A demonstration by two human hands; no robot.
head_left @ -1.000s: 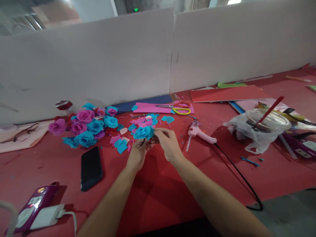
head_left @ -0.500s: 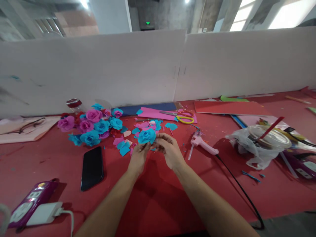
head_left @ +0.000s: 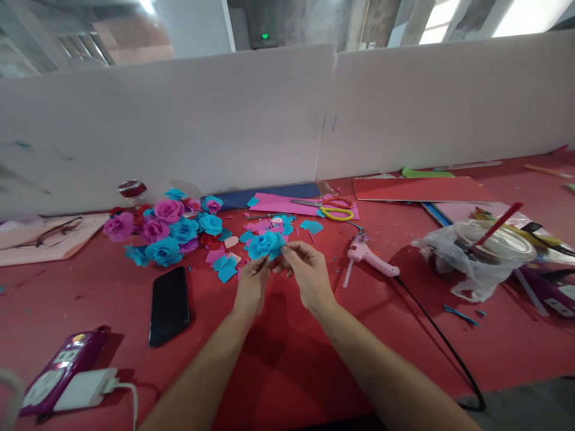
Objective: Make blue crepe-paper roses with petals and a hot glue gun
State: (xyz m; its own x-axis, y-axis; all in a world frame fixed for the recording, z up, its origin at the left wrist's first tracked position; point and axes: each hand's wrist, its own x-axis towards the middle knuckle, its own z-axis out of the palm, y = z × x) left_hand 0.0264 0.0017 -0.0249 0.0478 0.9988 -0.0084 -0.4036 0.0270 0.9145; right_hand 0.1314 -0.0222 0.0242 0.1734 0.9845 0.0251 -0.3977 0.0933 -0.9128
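Note:
A blue paper rose (head_left: pixel 266 244) is held just above the red table (head_left: pixel 287 341), between both of my hands. My left hand (head_left: pixel 252 284) pinches it from below, fingers closed on its base. My right hand (head_left: pixel 305 272) grips its right edge with thumb and fingertips pressed together. Behind the rose lie loose blue and pink paper scraps (head_left: pixel 224 266). To the left is a pile of finished blue and pink paper roses (head_left: pixel 168 230).
A pink glue gun (head_left: pixel 371 260) with a black cord (head_left: pixel 442 341) lies right of my hands. Yellow-handled scissors (head_left: pixel 330 211) rest on pink paper. A black phone (head_left: pixel 169 305), a purple power strip (head_left: pixel 60 371), and a plastic-bagged cup with a red straw (head_left: pixel 487 248) are nearby. White partition boards (head_left: pixel 224 120) stand behind.
The view shifted a little as my head moved. Both hands kept their hold on the blue rose, and the fingers shifted slightly around it.

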